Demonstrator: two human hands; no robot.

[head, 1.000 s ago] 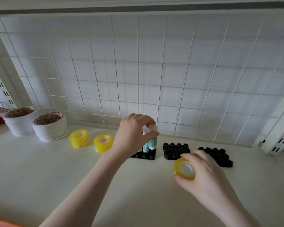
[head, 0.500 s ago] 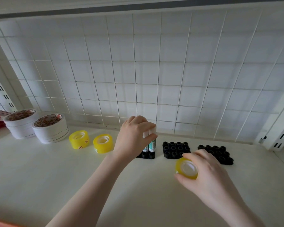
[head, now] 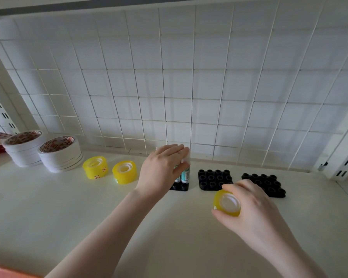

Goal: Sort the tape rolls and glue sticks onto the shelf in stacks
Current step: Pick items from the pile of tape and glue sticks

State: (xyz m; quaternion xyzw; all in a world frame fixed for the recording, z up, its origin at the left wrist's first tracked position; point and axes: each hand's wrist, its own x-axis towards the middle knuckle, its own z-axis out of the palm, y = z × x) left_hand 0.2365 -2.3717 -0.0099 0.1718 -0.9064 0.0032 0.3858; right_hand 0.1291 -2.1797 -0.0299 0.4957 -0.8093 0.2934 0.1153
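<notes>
Two glue sticks [head: 185,173] stand upright in a black holder [head: 179,186] on the shelf [head: 48,207], and the left hand [head: 161,169] rests its straightened fingers against their white caps. The right hand [head: 253,209] grips a yellow tape roll [head: 227,203] above the shelf, just before two more black holders [head: 214,179]. Two yellow rolls [head: 95,167] sit left of the sticks, beside two stacks of white tape [head: 58,153].

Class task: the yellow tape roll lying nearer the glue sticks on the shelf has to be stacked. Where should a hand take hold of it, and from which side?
Grip the yellow tape roll by its curved outer wall, thumb and fingers on opposite sides, coming down from above. It lies flat with its white core facing up, apart from its neighbour, so there looks to be room for fingers around it.
</notes>
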